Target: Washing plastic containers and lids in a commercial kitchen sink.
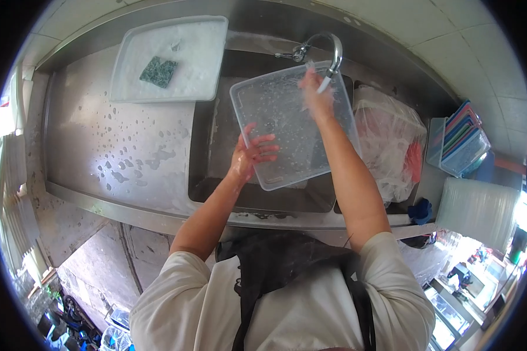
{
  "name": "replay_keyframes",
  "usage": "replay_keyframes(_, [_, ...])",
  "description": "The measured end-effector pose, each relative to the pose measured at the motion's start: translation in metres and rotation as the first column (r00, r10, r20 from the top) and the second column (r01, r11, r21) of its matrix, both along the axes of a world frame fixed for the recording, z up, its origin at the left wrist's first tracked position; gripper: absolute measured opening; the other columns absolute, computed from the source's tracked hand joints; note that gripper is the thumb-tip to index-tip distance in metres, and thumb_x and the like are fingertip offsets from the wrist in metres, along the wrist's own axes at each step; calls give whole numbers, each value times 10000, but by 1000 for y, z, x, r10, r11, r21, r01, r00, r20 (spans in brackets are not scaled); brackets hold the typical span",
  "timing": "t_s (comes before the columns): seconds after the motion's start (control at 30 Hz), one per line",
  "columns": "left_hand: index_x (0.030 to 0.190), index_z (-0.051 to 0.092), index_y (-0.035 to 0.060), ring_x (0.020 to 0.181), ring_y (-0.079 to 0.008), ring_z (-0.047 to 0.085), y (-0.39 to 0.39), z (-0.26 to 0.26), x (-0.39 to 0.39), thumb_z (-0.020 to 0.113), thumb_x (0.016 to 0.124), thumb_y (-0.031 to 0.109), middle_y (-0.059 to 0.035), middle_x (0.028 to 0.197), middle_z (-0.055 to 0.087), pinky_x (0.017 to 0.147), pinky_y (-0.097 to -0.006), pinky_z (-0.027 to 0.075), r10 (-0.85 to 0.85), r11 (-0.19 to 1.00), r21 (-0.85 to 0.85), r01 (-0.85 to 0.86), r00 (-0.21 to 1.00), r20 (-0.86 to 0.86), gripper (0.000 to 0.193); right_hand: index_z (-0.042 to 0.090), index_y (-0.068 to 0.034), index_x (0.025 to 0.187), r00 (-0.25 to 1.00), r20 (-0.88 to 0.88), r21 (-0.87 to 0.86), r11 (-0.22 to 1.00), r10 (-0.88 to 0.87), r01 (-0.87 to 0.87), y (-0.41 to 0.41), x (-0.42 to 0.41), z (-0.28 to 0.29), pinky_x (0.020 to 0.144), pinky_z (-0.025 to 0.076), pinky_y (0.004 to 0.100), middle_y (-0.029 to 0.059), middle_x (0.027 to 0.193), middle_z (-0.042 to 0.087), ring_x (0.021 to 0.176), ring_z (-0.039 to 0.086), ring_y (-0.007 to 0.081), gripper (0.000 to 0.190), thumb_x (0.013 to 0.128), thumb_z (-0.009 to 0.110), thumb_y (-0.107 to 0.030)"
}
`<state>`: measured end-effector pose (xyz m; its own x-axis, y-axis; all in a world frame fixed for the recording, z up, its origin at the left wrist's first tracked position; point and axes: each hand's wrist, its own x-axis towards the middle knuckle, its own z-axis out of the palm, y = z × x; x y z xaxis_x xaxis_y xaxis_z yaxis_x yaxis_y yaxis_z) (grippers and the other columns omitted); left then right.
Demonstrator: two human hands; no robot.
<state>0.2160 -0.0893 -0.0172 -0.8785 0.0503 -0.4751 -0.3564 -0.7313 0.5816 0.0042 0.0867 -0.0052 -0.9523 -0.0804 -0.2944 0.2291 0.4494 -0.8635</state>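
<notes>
A shallow, clear plastic tray or lid (290, 127) is tilted over the left basin of a steel sink (228, 193). Its left edge rests in my left hand (255, 151), whose fingers are spread against the plastic. Water drops cover the tray's surface. At its upper right, my right hand (319, 94) is blurred by motion under the chrome gooseneck faucet (337, 48), with water splashing about the fingers. I cannot tell whether the right hand touches the tray.
On the left drainboard (79, 149), a foam-covered plastic lid or tray (193, 57) carries a green scouring pad (159, 72). Plastic-wrapped items (384, 140) fill the right basin. Further right stand a container of coloured lids or boards (461, 136) and a blue cloth (420, 211).
</notes>
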Motion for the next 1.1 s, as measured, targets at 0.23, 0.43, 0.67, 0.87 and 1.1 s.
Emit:
replay_keyframes(0.23, [1512, 118, 193, 1083, -404, 599, 22, 27, -10, 445, 657, -86, -253, 1300, 501, 873, -510, 530, -85, 993, 74, 96, 986, -142, 957, 549, -37, 1273, 772, -551, 705, 672, 317, 227, -43, 35, 13, 1041, 326, 540, 222, 1352, 468, 1270, 422, 405, 520, 852, 603, -337])
replay_keyframes(0.43, [1526, 98, 227, 1051, -377, 623, -11, 15, -5, 466, 659, -59, -238, 1249, 541, 851, -488, 544, 1, 1000, -16, -2, 996, -85, 983, 563, -223, 1307, 313, -588, 676, 666, 745, -316, -51, 60, -5, 1059, 292, 575, 189, 1379, 440, 1282, 401, 414, 457, 857, 619, -279])
replay_keyframes(0.67, [1527, 124, 197, 1037, -372, 629, -57, -6, -5, 466, 665, -15, -236, 1216, 570, 841, -488, 542, -29, 987, -158, 23, 999, -41, 951, 431, -25, 1359, 779, -549, 520, 854, 303, 35, 64, 46, 7, 1038, 357, 548, 245, 1319, 473, 1270, 434, 377, 588, 864, 638, -265])
replay_keyframes(0.87, [1486, 259, 146, 941, -333, 656, -37, -68, -24, 506, 766, -4, -220, 1155, 602, 755, -432, 562, -43, 998, 53, 43, 999, 8, 777, 366, -3, 1372, 899, 428, -405, 909, 92, 99, 112, 100, 8, 794, 552, 394, 183, 1149, 602, 990, 647, 283, 572, 956, 571, -339])
replay_keyframes(1.1, [1203, 538, 27, 802, -213, 654, 77, -105, -14, 585, 868, 97, -127, 1023, 655, 598, -359, 528, 10, 896, -434, 97, 971, 239, 345, 312, -48, 1425, 970, 228, -310, 939, -79, 149, 139, 148, 79, 819, 541, 352, 174, 1160, 602, 1016, 643, 256, 617, 916, 635, -180])
